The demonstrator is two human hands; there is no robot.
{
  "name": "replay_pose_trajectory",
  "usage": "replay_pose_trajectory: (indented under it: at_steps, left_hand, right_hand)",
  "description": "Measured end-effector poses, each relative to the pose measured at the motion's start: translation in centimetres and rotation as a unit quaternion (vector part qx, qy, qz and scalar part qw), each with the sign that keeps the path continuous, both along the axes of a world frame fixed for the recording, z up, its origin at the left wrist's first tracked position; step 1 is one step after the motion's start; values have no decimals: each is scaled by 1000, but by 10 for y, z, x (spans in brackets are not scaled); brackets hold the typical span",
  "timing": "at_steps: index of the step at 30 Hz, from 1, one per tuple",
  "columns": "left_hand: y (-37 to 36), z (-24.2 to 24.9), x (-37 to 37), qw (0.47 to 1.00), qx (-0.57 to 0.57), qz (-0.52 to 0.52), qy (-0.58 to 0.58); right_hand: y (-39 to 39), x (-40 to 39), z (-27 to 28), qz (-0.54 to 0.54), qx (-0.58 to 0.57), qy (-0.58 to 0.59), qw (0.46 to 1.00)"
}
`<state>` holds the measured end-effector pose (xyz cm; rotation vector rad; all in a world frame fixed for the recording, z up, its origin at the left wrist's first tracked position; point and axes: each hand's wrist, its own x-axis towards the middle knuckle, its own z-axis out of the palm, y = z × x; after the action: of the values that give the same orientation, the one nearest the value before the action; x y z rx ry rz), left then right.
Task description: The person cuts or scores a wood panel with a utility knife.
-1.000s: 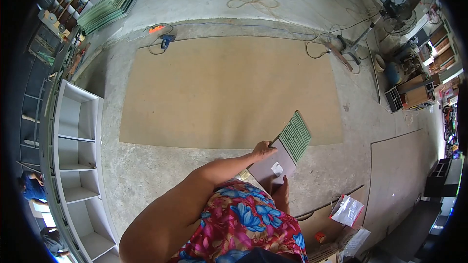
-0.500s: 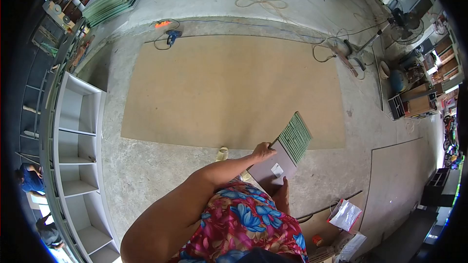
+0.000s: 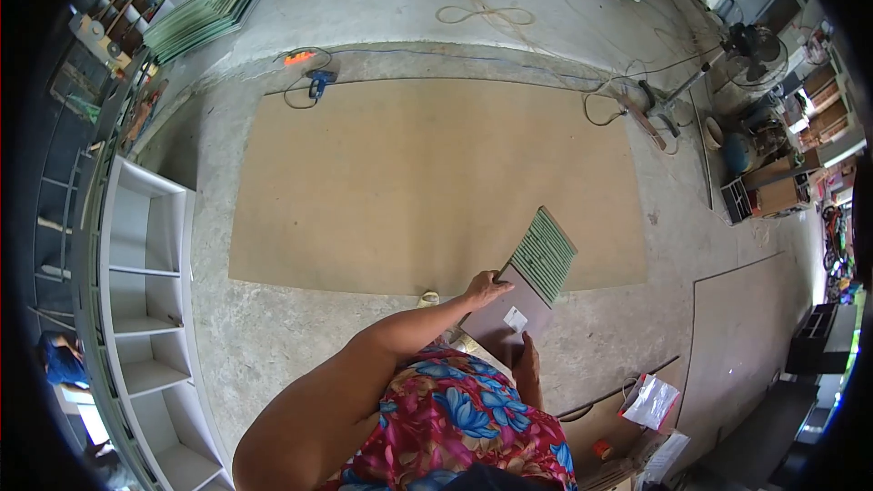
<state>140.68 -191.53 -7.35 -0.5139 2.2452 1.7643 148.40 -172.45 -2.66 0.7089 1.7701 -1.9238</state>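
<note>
A stack of flat boards with mauve-grey faces and green cut edges is held tilted in front of my body. My left hand grips its left side, the fingers curled around the edge. My right hand is closed on the stack's lower right side, its fingers partly hidden. A small white label is stuck on the upper face. Beyond the boards a large tan sheet lies flat on the floor. Part of my foot shows at the sheet's near edge.
A white shelf unit lies along the left. On the sheet's far left corner is a blue power tool with a cord. A fan stands far right. Plastic packaging and cardboard lie near right. A person is at far left.
The view has shifted, so the floor sheet and shelf unit appear slightly lower. Both hands keep hold of the stack, which stays almost in place in the view. My foot appears slightly farther right.
</note>
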Motion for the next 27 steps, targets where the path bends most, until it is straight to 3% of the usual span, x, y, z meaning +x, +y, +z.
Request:
replay_pose_trajectory:
  at_steps: [4,11,14,15,17,19,21,23,25,27]
  left_hand:
    - [-16,-13,-5,1000,0,-28,-2]
    - [-33,-20,-9,998,44,-53,6]
    - [-44,-11,-9,997,28,-62,-23]
    - [-47,-12,-10,997,10,-70,-34]
    - [-55,-12,-8,998,26,-49,-19]
    - [-67,-16,-5,998,34,-37,-22]
    - [-82,-19,-4,999,47,-15,-19]
    - [-90,-29,-2,998,62,19,-12]
    - [-98,-30,-2,997,65,44,-21]
    - [-108,-30,-1,995,56,63,-43]
  right_hand:
    - [-28,1,1,-39,-2,12,999]
    - [-52,7,13,6,2,-2,1000]
    - [-48,13,-2,48,37,78,995]
    - [-33,24,-35,149,137,213,956]
    - [-34,21,-36,298,261,334,855]
    - [-44,13,-33,325,315,378,807]
    - [-56,7,-19,349,274,237,864]
    - [-85,-8,16,208,96,89,969]
    - [-98,-17,22,136,23,2,990]
    - [-103,-22,10,135,34,-18,990]
